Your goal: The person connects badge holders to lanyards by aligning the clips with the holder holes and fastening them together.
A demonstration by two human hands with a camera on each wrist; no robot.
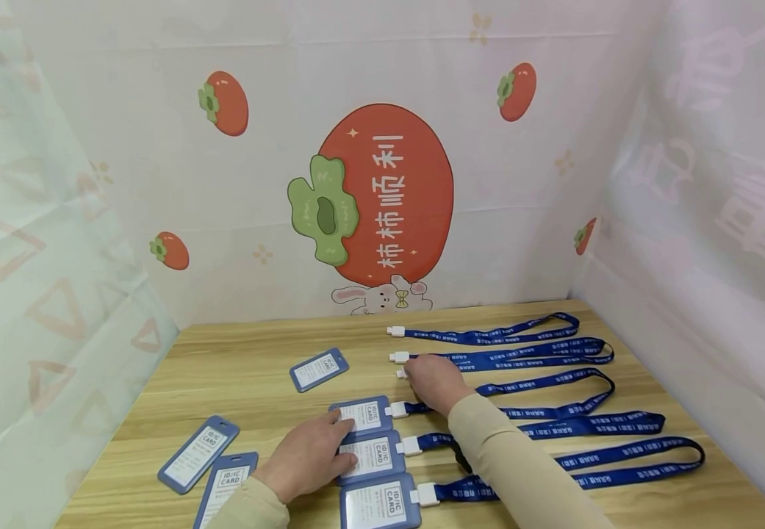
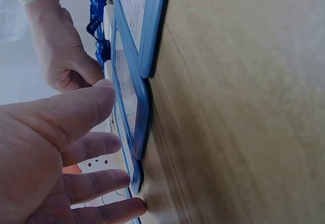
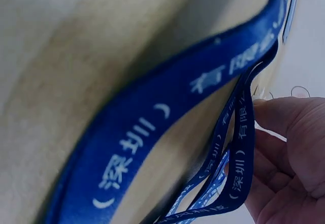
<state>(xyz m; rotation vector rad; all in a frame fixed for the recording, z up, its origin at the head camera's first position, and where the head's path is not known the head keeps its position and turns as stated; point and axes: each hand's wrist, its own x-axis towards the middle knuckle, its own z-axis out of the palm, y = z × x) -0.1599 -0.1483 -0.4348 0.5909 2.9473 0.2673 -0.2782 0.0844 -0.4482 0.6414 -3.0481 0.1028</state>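
Observation:
Three blue ID card holders lie in a column, each joined at its right end to a blue lanyard's white clip: the top holder (image 1: 364,414), the middle one (image 1: 372,457) and the bottom one (image 1: 382,505). My left hand (image 1: 312,454) rests with spread fingers over the left ends of the top two; its thumb (image 2: 84,109) lies near a holder's edge in the left wrist view. Above the column, my right hand (image 1: 436,383) pinches a blue lanyard by its white clip (image 1: 403,373). The fingertips are partly hidden. In the right wrist view, lanyard straps (image 3: 238,163) pass before the right hand (image 3: 292,153).
Two more lanyards, the farthest (image 1: 488,337) and a nearer one (image 1: 528,355), lie at the back right of the wooden table (image 1: 243,353). Loose card holders lie left: one behind (image 1: 319,369), one far left (image 1: 198,454), and one (image 1: 228,481) partly under the left sleeve.

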